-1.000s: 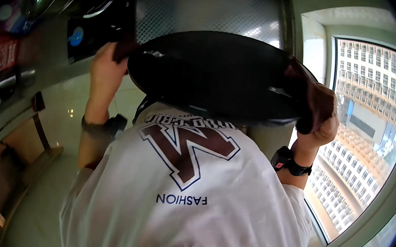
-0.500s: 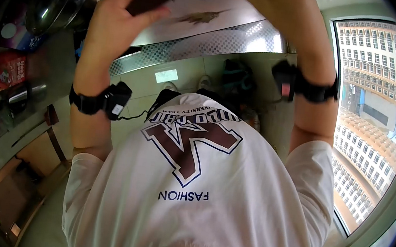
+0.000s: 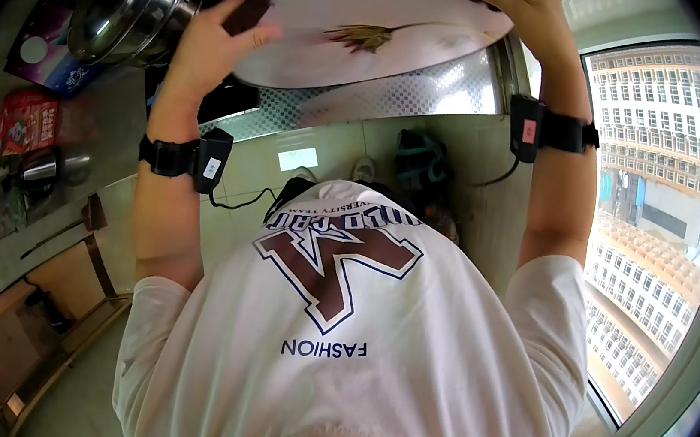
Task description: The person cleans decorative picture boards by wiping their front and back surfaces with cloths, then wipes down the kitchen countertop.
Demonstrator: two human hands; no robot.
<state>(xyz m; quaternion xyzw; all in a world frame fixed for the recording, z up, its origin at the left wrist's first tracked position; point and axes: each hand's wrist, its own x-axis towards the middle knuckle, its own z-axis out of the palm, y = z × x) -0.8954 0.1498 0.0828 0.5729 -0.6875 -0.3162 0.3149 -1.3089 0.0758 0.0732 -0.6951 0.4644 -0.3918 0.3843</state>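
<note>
A large round pan is held at the top of the view, with a pale side showing that bears a printed plant. Dark handles stick out at its two sides. My left hand grips the handle on the left, thumb toward the rim. At the other side my right hand is closed around the second dark handle, partly cut off by the frame's upper edge. Both wrists wear black strapped devices.
A shiny metal pot stands on the counter at the upper left, beside a purple box and a red packet. Below the pan are a metallic patterned panel and a teal bag on the floor. A window is at the right.
The pan has moved up and away from my shirt, and its pale side now shows instead of the black one. Both hands have moved up with it; more of the pan shows than half a second ago.
</note>
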